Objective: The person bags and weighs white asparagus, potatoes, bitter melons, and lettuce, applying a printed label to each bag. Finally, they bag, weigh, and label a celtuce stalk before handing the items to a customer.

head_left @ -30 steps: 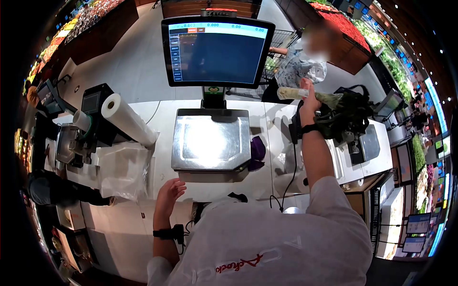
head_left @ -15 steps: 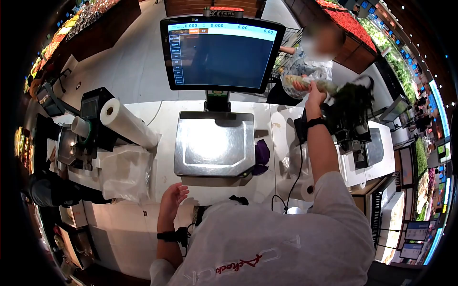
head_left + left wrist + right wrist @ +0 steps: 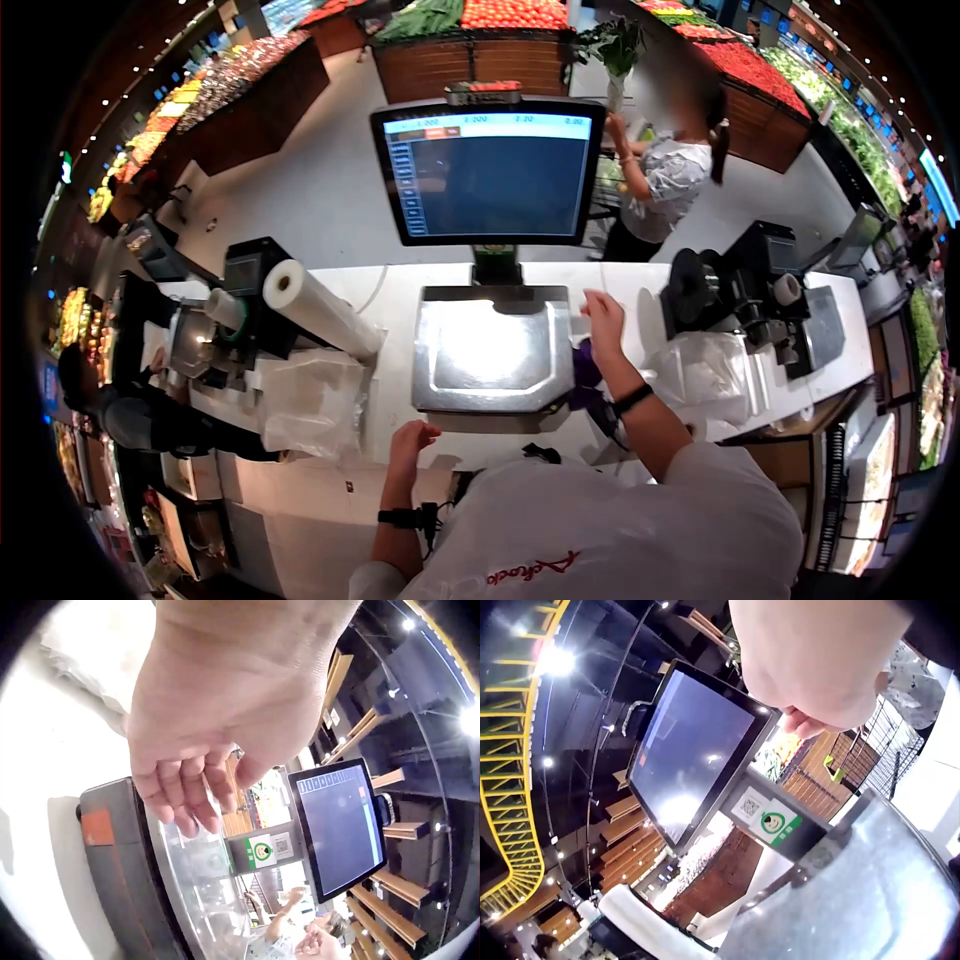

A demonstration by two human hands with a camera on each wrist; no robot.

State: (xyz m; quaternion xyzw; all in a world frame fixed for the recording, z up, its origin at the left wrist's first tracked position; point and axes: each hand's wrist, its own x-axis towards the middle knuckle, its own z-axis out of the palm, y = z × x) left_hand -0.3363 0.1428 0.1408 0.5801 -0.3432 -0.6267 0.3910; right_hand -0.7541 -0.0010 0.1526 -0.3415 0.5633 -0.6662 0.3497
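Note:
Holding nothing, my left hand (image 3: 412, 445) hovers by the front left corner of the weighing scale (image 3: 490, 365), its fingers loosely bent in the left wrist view. My right hand (image 3: 605, 325) is over the counter just right of the scale, also without anything in it, fingers relaxed. Across the counter, a person (image 3: 670, 185) holds up a bunch of leafy greens (image 3: 612, 45) with its pale stems wrapped in clear plastic. The scale's metal plate carries nothing, and its screen (image 3: 490, 185) stands behind it. A purple thing (image 3: 586, 375) lies against the scale's right side.
Left of the scale are a roll of plastic bags (image 3: 320, 310) and a pile of clear bags (image 3: 315, 400). To the right, more clear bags (image 3: 705, 375) lie before a black machine (image 3: 760, 290). Another person in dark clothes (image 3: 140, 410) stands at the left.
My right hand has let go of the wrapped greens and drawn back toward the scale. The person opposite now has them, raised and farther off. The head view has tilted up.

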